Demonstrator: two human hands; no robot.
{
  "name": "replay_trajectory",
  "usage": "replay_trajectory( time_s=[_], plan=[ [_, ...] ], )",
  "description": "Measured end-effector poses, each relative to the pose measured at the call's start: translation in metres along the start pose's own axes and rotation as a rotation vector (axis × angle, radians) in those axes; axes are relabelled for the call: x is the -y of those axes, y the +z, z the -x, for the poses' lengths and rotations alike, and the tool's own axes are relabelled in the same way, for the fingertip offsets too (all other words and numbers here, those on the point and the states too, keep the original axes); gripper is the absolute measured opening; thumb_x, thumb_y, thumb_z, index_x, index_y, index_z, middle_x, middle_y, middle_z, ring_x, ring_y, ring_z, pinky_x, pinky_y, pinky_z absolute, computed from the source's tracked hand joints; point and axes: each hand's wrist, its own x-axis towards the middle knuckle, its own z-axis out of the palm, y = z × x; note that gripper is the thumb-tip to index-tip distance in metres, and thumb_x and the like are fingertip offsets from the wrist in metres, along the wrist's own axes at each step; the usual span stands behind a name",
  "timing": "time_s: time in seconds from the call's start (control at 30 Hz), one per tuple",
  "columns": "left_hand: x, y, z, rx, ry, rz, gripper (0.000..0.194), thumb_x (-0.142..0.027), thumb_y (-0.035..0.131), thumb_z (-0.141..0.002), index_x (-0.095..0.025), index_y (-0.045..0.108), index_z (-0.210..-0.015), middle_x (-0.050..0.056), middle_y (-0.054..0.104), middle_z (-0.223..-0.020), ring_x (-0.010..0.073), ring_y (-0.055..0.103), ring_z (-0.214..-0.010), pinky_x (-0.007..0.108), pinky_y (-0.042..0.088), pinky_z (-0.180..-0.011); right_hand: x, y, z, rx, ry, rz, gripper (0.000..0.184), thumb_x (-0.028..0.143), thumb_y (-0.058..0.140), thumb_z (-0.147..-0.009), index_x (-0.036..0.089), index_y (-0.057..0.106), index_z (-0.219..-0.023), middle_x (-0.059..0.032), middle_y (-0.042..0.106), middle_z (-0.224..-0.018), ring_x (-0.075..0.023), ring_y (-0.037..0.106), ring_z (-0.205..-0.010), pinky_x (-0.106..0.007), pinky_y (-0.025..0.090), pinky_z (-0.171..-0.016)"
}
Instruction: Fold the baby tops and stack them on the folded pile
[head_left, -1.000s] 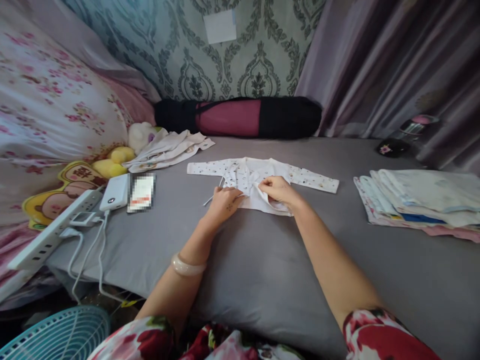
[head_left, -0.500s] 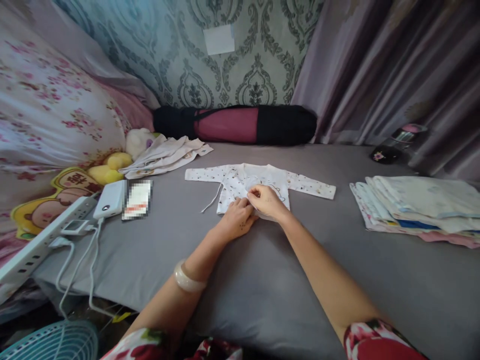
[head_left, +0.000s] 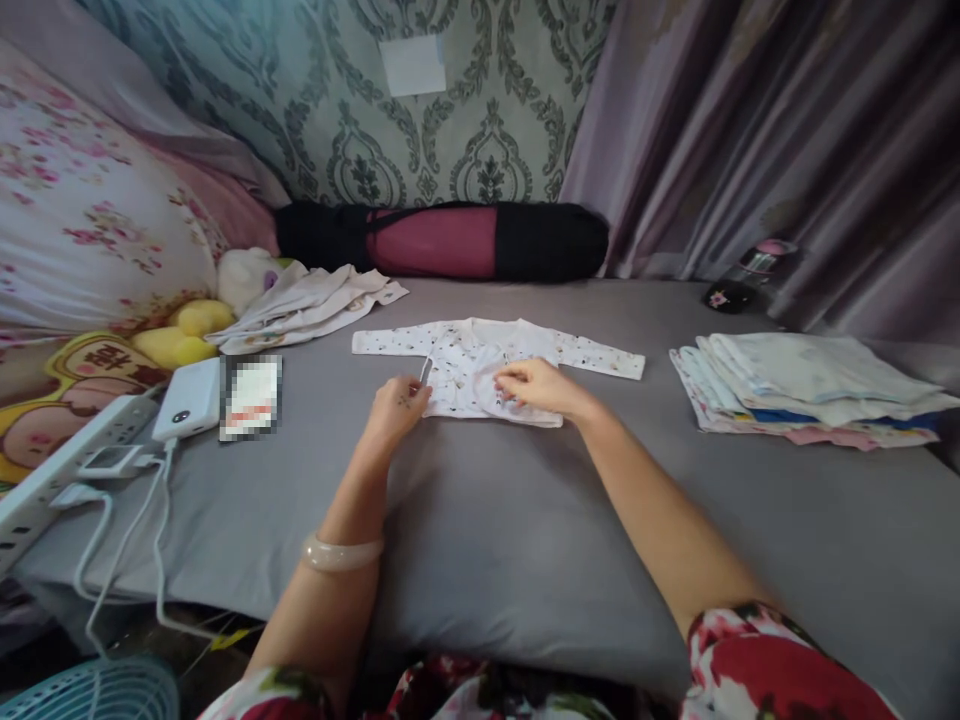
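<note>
A small white baby shirt (head_left: 480, 362) with tiny prints lies flat on the grey bed sheet (head_left: 525, 500), its sleeves spread left and right. My left hand (head_left: 396, 410) is at the shirt's left front edge, fingers pinched on the thin white tie string (head_left: 425, 370). My right hand (head_left: 536, 385) rests on the shirt's lower middle, fingers curled and pinching the front flap. A pale bangle sits on my left wrist.
A stack of folded baby cloths (head_left: 802, 390) lies at the right. Loose white garments (head_left: 307, 305) and soft toys lie at the left. A power bank (head_left: 187, 398), phone, power strip and cables sit near the left edge. A black-and-pink rolled bag (head_left: 442, 240) lies by the wall.
My left hand moved from the shirt's middle to its left edge and took the tie string. My right hand stayed on the front flap. The view shifted slightly.
</note>
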Motion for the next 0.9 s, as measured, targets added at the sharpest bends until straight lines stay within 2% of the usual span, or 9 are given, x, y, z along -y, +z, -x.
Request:
replay_trajectory(
  time_s=[0.1,0.17,0.2,0.33,0.43,0.53,0.67,0.8,0.9],
  plan=[
    [0.005,0.002,-0.002,0.047,-0.044,0.016,0.026,-0.037,0.057,-0.08,-0.016,0.068,-0.091,0.008,0.07,-0.079,0.0212,0.064,-0.076,0.029,0.045,-0.068,-0.024,-0.028,0.017,-0.19,0.178,0.023,0.018,0.024,0.05,-0.089,0.017,0.066,-0.088,-0.0047,0.071,-0.082,-0.0116,0.063,-0.062,-0.02,0.046,-0.052],
    [0.006,0.003,-0.002,0.111,-0.085,0.069,0.031,-0.038,0.057,-0.08,-0.014,0.066,-0.097,0.007,0.068,-0.073,0.0206,0.064,-0.071,0.028,0.045,-0.066,-0.04,-0.04,0.034,-0.224,0.279,0.153,0.018,0.026,0.051,-0.089,0.015,0.065,-0.094,-0.0048,0.069,-0.075,-0.0117,0.06,-0.054,-0.021,0.043,-0.048],
    [0.006,0.004,-0.003,0.15,-0.101,0.109,0.034,-0.039,0.057,-0.08,-0.013,0.065,-0.101,0.006,0.067,-0.07,0.0202,0.064,-0.068,0.028,0.045,-0.064,-0.046,-0.042,0.043,-0.198,0.302,0.193,0.022,0.029,0.052,-0.088,0.015,0.063,-0.101,-0.0043,0.069,-0.073,-0.0123,0.059,-0.053,-0.022,0.042,-0.047],
    [0.008,0.008,-0.003,0.192,-0.102,0.253,0.041,-0.041,0.059,-0.078,-0.013,0.059,-0.108,0.003,0.064,-0.068,0.0182,0.061,-0.063,0.027,0.044,-0.058,-0.047,-0.029,0.07,-0.069,0.183,0.327,0.056,0.035,0.06,-0.082,0.015,0.047,-0.132,-0.0038,0.07,-0.08,-0.0163,0.063,-0.066,-0.025,0.045,-0.059],
    [0.009,0.01,-0.002,0.151,-0.081,0.268,0.043,-0.04,0.063,-0.075,-0.015,0.055,-0.109,0.002,0.063,-0.074,0.0167,0.06,-0.066,0.025,0.043,-0.057,-0.035,-0.012,0.076,-0.13,0.154,0.498,0.059,0.033,0.055,-0.083,0.02,0.042,-0.14,-0.0061,0.07,-0.09,-0.0215,0.065,-0.081,-0.028,0.045,-0.067],
    [0.009,0.009,0.0,0.122,-0.046,0.248,0.039,-0.038,0.063,-0.074,-0.018,0.052,-0.106,0.0,0.06,-0.076,0.0166,0.059,-0.069,0.025,0.043,-0.058,-0.027,0.0,0.075,-0.197,0.193,0.673,0.05,0.025,0.045,-0.087,0.023,0.046,-0.138,-0.0102,0.069,-0.102,-0.0253,0.065,-0.092,-0.03,0.043,-0.072],
    [0.008,0.007,0.002,0.124,-0.041,0.168,0.035,-0.031,0.061,-0.074,-0.02,0.05,-0.106,0.0,0.059,-0.074,0.0185,0.06,-0.072,0.027,0.042,-0.061,-0.027,0.003,0.078,-0.165,0.19,0.785,0.043,0.018,0.039,-0.09,0.023,0.054,-0.129,-0.0124,0.068,-0.109,-0.0256,0.065,-0.097,-0.03,0.042,-0.075],
    [0.005,0.009,0.004,0.096,-0.01,0.042,0.034,-0.028,0.06,-0.076,-0.02,0.05,-0.107,0.004,0.062,-0.081,0.0222,0.061,-0.079,0.031,0.043,-0.068,-0.022,-0.012,0.083,-0.094,0.204,0.807,0.037,0.026,0.044,-0.09,0.026,0.06,-0.123,-0.0112,0.069,-0.102,-0.026,0.065,-0.09,-0.031,0.041,-0.071],
    [-0.001,0.011,0.006,-0.045,0.117,-0.01,0.025,-0.028,0.057,-0.081,-0.019,0.053,-0.103,0.008,0.062,-0.091,0.0239,0.059,-0.088,0.034,0.045,-0.075,-0.01,-0.033,0.072,0.021,0.194,0.731,0.026,0.042,0.057,-0.084,0.027,0.071,-0.1,-0.0057,0.07,-0.085,-0.0225,0.063,-0.079,-0.028,0.038,-0.063]
  ],
)
